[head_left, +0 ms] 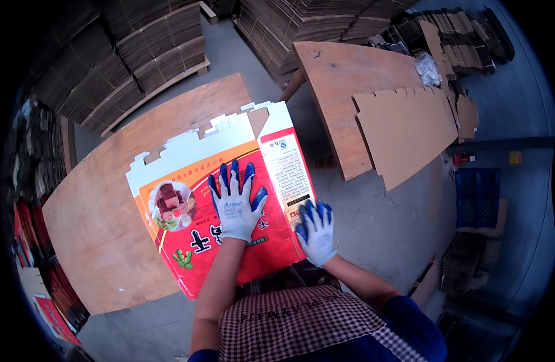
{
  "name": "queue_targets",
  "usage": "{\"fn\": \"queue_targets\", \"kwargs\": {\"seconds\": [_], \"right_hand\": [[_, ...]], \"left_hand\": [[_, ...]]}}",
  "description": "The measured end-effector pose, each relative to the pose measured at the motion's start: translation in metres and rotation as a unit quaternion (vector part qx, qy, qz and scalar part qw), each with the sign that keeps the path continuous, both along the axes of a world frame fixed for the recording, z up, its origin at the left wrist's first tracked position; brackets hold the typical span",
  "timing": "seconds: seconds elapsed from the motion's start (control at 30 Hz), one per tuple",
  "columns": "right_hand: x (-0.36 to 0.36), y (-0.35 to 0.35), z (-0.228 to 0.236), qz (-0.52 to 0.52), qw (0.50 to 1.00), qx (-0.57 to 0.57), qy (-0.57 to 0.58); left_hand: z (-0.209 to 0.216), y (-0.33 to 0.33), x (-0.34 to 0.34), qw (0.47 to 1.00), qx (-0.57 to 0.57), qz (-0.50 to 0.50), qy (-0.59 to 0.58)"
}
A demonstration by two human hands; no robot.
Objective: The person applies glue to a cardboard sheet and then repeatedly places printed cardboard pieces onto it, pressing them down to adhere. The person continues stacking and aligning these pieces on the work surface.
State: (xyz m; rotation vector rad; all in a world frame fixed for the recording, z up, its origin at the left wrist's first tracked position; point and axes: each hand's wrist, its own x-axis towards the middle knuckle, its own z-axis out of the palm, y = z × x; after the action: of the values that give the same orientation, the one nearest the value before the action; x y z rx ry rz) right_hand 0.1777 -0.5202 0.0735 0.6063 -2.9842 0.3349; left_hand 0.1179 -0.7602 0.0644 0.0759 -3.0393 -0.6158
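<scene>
A flat, red printed carton (253, 257) lies on the wooden table in front of me. It has an orange band, a food picture and white notched flaps along its far edge. My left hand (238, 208), in a white glove with blue-coated fingers, rests flat on its red panel, fingers spread. At the carton's right edge, my right hand (317, 232) wears a matching glove. Its outstretched fingers touch the narrow white printed side panel (286, 172); whether the thumb reaches underneath is hidden. The carton's near edge reaches my checked apron (301, 320).
The light wooden table (96, 241) extends left and away. A second wooden table (356, 72) at the far right bears a brown cardboard sheet (404, 130) and crumpled plastic (428, 69). Stacked cardboard (160, 48) stands on pallets behind. Blue crates (478, 196) sit on the right.
</scene>
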Motion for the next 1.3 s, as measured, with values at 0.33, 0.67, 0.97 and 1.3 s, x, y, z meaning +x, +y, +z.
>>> {"fn": "queue_targets", "kwargs": {"seconds": [0.33, 0.67, 0.97, 1.3], "right_hand": [[-0.141, 0.222, -0.045, -0.356, 0.889, 0.259, -0.126], [-0.184, 0.301, -0.057, -0.313, 0.894, 0.281, -0.154], [-0.152, 0.152, 0.212, -0.193, 0.979, 0.061, 0.031], [-0.079, 0.131, 0.375, -0.128, 0.836, -0.525, -0.092]], "left_hand": [[0.003, 0.002, 0.002, 0.999, -0.025, 0.011, -0.019], [-0.006, 0.010, 0.003, 0.998, -0.036, 0.017, -0.038], [-0.009, -0.024, 0.012, 0.967, 0.220, -0.006, 0.127], [-0.022, -0.070, 0.062, 0.922, 0.355, 0.021, 0.150]]}}
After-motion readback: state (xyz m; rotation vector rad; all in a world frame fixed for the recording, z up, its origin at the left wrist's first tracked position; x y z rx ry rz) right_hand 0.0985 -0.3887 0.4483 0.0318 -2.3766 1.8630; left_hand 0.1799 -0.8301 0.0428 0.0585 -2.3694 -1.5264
